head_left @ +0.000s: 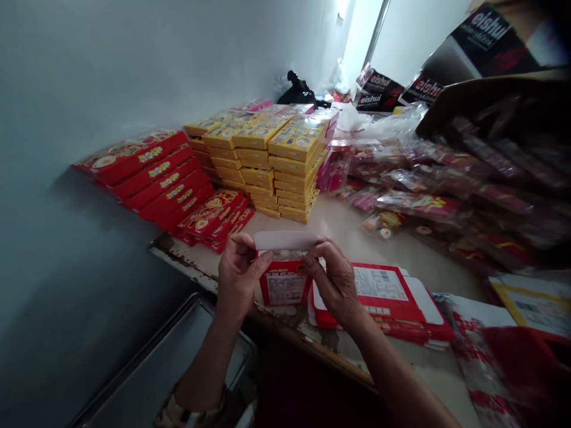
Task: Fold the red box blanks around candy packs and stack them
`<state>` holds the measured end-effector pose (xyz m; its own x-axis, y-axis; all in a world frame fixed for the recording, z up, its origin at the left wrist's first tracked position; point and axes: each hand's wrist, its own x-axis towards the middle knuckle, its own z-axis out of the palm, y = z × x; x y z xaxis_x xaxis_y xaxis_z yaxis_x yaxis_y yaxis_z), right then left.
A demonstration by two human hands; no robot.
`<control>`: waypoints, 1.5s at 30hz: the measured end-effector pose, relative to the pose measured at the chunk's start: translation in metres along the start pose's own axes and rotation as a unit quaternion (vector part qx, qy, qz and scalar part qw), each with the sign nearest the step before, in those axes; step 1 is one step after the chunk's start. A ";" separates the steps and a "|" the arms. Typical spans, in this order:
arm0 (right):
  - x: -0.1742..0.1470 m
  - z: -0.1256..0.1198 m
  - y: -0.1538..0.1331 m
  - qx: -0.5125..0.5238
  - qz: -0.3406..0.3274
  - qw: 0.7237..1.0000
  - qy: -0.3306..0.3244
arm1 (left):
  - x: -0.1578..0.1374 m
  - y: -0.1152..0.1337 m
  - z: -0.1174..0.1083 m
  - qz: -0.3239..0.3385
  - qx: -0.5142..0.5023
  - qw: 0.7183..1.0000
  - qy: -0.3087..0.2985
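Between my hands stands a small red box [285,288] with a white printed label on the side facing me. Its top end is open, and a pale flap [285,240] sticks up there. My left hand [241,273] grips the box's left edge, thumb on the front rim and fingers curled behind. On the other side my right hand [332,276] pinches the right edge near the flap. Whatever lies inside the box is mostly hidden. A stack of flat red cartons [386,291] lies just right of the box, partly under my right forearm.
Red boxes [165,178] lean in a slanting stack on the left. Behind them rise piles of yellow boxes [292,154]. Plastic-wrapped packets [419,202] spread across the right, beside an open cardboard box [495,101]. The worn table edge [307,339] runs close to me, above a metal tray [178,351].
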<state>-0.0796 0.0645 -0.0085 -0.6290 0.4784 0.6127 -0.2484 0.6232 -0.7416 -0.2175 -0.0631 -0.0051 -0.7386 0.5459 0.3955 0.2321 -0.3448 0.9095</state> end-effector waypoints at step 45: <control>0.003 -0.047 -0.007 -0.084 -0.069 0.978 -0.178 | -0.002 0.003 -0.033 0.207 0.217 0.932 -0.205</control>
<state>-0.0449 0.0906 0.0117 -0.8217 0.1562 0.5482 -0.2435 0.7734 -0.5853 -0.2361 -0.0899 -0.0075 -0.2461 0.7117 0.6579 0.7431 -0.2973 0.5995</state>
